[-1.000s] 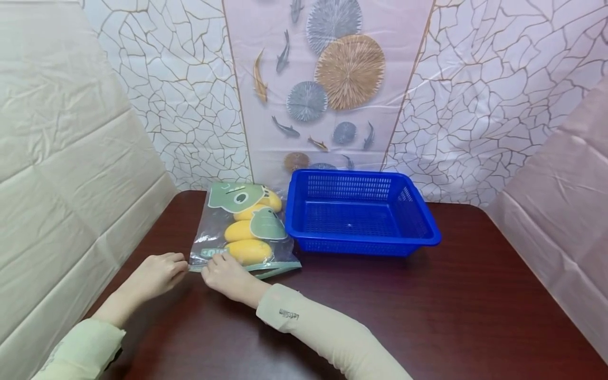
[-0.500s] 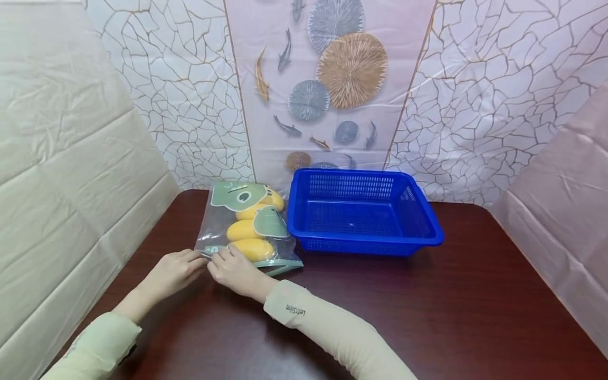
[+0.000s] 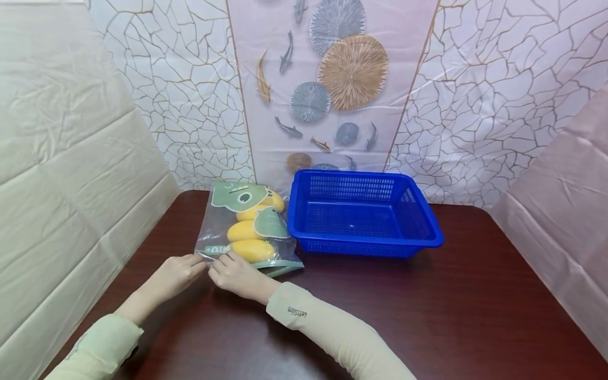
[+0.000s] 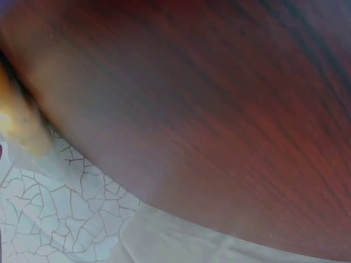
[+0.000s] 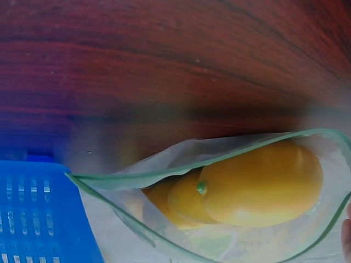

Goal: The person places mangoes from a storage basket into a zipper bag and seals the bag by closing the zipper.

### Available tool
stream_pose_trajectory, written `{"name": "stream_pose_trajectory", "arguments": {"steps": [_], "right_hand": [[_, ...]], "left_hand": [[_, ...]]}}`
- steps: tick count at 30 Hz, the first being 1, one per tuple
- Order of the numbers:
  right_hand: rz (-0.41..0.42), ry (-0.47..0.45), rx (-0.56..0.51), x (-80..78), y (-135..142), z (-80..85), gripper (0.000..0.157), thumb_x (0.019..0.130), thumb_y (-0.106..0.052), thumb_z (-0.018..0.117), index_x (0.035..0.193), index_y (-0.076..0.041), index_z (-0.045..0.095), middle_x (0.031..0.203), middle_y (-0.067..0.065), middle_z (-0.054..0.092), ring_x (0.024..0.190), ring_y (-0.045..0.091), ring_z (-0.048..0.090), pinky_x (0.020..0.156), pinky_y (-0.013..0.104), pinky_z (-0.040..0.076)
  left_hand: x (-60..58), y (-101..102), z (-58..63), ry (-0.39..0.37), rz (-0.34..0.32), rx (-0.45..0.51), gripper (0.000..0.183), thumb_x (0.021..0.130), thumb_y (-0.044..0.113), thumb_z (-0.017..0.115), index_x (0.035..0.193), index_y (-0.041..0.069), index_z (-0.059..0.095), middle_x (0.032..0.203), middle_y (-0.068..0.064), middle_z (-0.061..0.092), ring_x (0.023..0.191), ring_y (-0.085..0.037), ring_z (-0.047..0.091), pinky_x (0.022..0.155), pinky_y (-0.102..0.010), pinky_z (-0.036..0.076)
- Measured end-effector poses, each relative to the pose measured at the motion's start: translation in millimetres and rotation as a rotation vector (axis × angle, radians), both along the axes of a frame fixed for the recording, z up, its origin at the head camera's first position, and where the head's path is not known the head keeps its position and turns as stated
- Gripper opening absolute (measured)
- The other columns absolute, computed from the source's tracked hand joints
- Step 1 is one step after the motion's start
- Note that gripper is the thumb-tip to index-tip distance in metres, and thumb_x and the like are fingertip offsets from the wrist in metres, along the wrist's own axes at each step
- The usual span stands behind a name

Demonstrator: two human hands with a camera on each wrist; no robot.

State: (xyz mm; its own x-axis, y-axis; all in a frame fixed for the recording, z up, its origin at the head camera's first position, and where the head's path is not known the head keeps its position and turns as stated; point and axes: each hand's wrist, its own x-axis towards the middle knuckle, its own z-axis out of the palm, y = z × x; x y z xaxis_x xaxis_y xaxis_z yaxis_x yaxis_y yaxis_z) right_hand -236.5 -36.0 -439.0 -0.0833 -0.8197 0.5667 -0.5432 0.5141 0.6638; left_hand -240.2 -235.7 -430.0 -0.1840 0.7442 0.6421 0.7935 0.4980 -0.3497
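A clear plastic zip bag [image 3: 209, 229] with green printed patches lies at the back left of the table. Several yellow mango-like fruits [image 3: 252, 250] are inside it. My left hand [image 3: 178, 274] pinches the bag's near left corner. Close beside it, my right hand [image 3: 237, 274] grips the near edge, fingertips over the plastic. In the right wrist view the green-rimmed mouth of the bag [image 5: 137, 179] gapes, with a smooth yellow fruit [image 5: 263, 186] showing a green stem end; a bit of my right hand [image 5: 346, 233] shows at the right edge. The left wrist view misses the left hand's fingers.
A blue plastic basket [image 3: 351, 243] with slotted walls stands right of the bag, almost against it. Dark reddish-brown wood makes up the tabletop [image 3: 427, 306]. Patterned cloth [image 3: 199, 105] hangs behind, and pale cloth walls [image 3: 85, 158] flank both sides.
My left hand has moved right and now holds the bag's corner, where it was just apart before. That corner rose, then sank slightly. My right hand has stayed on the bag's edge.
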Motion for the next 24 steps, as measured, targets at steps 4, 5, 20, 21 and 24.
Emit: {"name": "stream_pose_trajectory", "arguments": {"steps": [4,5,20,21,24], "right_hand": [[0.014,-0.01,0.017,-1.2,1,-2.9,0.035,0.095,-0.005,0.032,0.086,-0.019,0.062,0.086,-0.007,0.063,0.081,0.01,0.058,0.075,0.025,0.045],[0.01,-0.014,0.029,-1.3,1,-3.5,0.033,0.095,-0.005,0.033,0.086,-0.019,0.062,0.087,-0.006,0.063,0.082,0.011,0.058,0.076,0.025,0.045],[0.014,-0.013,0.069,-5.4,26,-7.5,0.039,0.095,-0.002,0.024,0.081,-0.019,0.056,0.08,-0.006,0.057,0.079,0.012,0.055,0.069,0.025,0.042],[0.017,-0.015,0.073,-6.2,29,-7.6,0.038,0.095,-0.002,0.026,0.081,-0.019,0.056,0.081,-0.006,0.057,0.08,0.012,0.055,0.069,0.025,0.042],[0.018,-0.016,0.089,-7.5,36,-7.7,0.031,0.093,-0.004,0.032,0.082,-0.019,0.057,0.082,-0.006,0.057,0.081,0.012,0.055,0.07,0.025,0.042]], "left_hand": [[0.1,0,1.6,0.029,-0.004,-0.032,0.02,0.084,0.006,0.041,0.072,0.009,0.057,0.069,-0.001,0.054,0.056,-0.014,0.051,0.044,-0.023,0.038],[0.5,0,2.1,0.032,-0.001,-0.037,0.019,0.083,0.006,0.042,0.072,0.008,0.057,0.069,-0.001,0.054,0.056,-0.015,0.051,0.044,-0.023,0.038],[-0.7,-8,7.2,0.037,0.039,-0.086,0.021,0.085,0.005,0.04,0.077,0.008,0.06,0.071,-0.002,0.056,0.059,-0.016,0.054,0.046,-0.027,0.043],[-0.8,-9,7.5,0.039,0.039,-0.084,0.018,0.083,0.005,0.043,0.077,0.008,0.06,0.071,-0.002,0.056,0.059,-0.016,0.054,0.047,-0.027,0.043],[-1.0,-11,8.6,0.045,0.042,-0.071,0.015,0.077,0.006,0.046,0.078,0.008,0.061,0.071,-0.001,0.056,0.059,-0.016,0.053,0.047,-0.027,0.043]]}}
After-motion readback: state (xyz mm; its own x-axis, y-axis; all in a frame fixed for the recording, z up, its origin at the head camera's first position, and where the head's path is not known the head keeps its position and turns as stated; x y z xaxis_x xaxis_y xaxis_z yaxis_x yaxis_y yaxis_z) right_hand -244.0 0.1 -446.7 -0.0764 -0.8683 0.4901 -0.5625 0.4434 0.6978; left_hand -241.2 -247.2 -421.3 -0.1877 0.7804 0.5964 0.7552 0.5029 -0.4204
